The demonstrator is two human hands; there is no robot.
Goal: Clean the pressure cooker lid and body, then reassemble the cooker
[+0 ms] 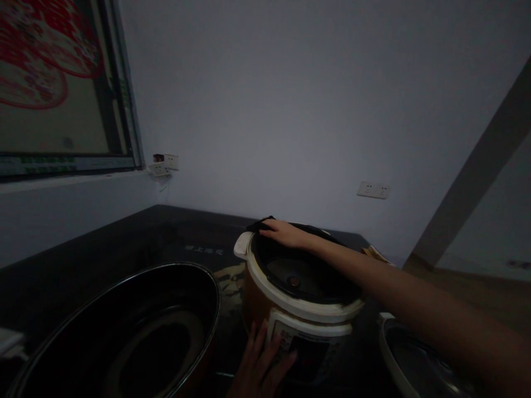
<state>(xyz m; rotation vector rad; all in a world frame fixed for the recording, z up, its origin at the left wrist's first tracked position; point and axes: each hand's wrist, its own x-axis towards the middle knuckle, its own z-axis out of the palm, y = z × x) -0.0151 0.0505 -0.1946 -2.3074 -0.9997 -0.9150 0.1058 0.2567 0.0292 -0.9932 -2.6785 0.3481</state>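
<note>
An electric cooker (296, 307) with a brown body, white rim and front control panel stands on the dark tabletop without its lid. Its dark inside shows a small round knob at the centre of the base. My right hand (284, 232) reaches across the opening to the far left rim, fingers curled over a black cloth (259, 224) beside the white side handle. Against the cooker's lower front lies my left hand (261, 359), fingers spread near the panel and holding nothing.
A large black pot (182, 309) stands close at the left. On the right, under my forearm, a round lid-like piece (398, 354) is partly visible. Wall sockets (373, 190) sit behind the dark table (136, 237), and a window (62, 110) is at upper left.
</note>
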